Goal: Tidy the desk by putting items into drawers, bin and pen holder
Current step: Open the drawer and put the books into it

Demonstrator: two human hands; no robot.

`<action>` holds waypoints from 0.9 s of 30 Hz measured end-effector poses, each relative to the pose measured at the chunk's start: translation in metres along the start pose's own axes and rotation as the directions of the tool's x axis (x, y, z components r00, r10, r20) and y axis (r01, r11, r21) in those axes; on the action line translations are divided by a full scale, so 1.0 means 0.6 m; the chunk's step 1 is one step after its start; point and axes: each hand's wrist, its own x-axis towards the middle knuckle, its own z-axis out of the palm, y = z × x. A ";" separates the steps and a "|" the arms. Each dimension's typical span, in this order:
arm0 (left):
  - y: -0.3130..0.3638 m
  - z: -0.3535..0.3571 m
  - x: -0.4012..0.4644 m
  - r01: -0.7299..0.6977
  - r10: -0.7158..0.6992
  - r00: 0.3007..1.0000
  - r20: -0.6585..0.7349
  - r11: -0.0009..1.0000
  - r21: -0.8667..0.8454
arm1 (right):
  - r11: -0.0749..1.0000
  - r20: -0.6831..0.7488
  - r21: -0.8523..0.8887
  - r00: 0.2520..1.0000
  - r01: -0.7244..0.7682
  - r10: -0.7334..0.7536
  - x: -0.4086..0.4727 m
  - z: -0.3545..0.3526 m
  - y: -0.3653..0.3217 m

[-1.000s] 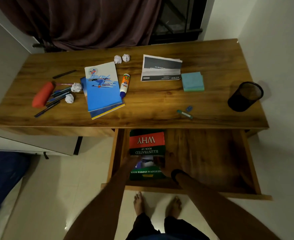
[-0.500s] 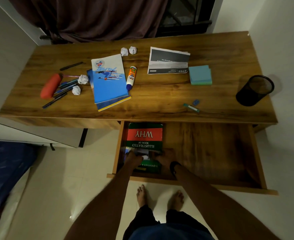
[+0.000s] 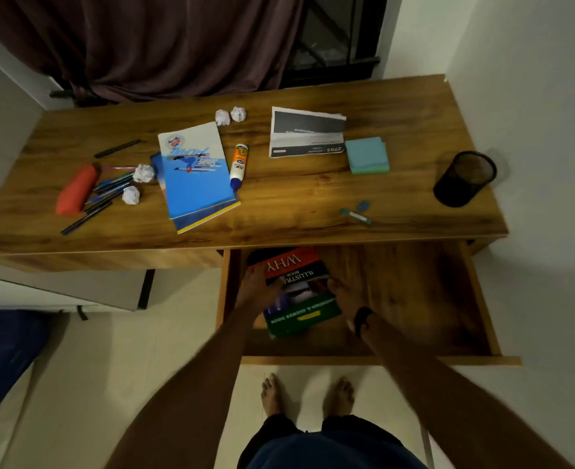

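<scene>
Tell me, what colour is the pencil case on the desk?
The pencil case is red-orange; it lies at the desk's left end, seen in the head view.

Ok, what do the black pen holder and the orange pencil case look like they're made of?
The pen holder looks like black wire mesh, likely metal: a fine grid shows on its inner wall. The pencil case looks like soft matte fabric, rounded with no shine, though dim light leaves that uncertain.

Red-and-green book (image 3: 296, 292), blue notebook (image 3: 194, 170), black mesh holder (image 3: 465, 179).
</scene>
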 end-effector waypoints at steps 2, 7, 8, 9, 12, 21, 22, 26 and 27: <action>0.033 -0.015 0.008 -0.007 0.007 1.000 0.018 1.000 -0.003 | 0.984 0.038 -0.174 0.999 0.043 -0.037 0.002 -0.058 -0.043; 0.058 -0.017 0.017 0.107 -0.095 0.993 0.072 0.976 -0.188 | 0.807 0.291 -0.570 0.957 0.157 0.019 -0.008 -0.154 -0.141; 0.051 -0.013 0.017 0.177 -0.154 0.982 0.108 0.950 -0.256 | 0.772 0.337 -0.609 0.941 0.182 0.044 -0.014 -0.159 -0.153; 0.042 -0.010 0.013 0.261 -0.207 0.960 0.190 0.905 -0.336 | 0.759 0.363 -0.620 0.930 0.198 0.053 -0.018 -0.161 -0.163; 0.010 0.012 -0.011 0.510 -0.184 0.818 0.545 0.669 -0.541 | 0.827 0.293 -0.523 0.955 0.207 -0.053 -0.018 -0.145 -0.162; -0.046 0.028 -0.046 0.435 -0.310 0.882 0.355 0.248 -0.866 | 0.981 0.242 -0.167 0.961 -0.098 0.137 -0.013 -0.160 -0.014; -0.049 0.027 -0.047 0.423 -0.295 0.889 0.350 0.240 -0.874 | 0.986 0.233 -0.142 0.966 -0.083 0.115 -0.019 -0.150 -0.011; -0.046 0.021 -0.056 0.416 -0.315 0.887 0.339 0.222 -0.882 | 0.976 0.145 0.217 0.989 -0.039 0.007 -0.041 -0.091 0.000; -0.049 0.022 -0.056 0.422 -0.329 0.880 0.342 0.215 -0.880 | 0.959 0.112 0.280 0.994 -0.035 0.003 -0.041 -0.081 0.005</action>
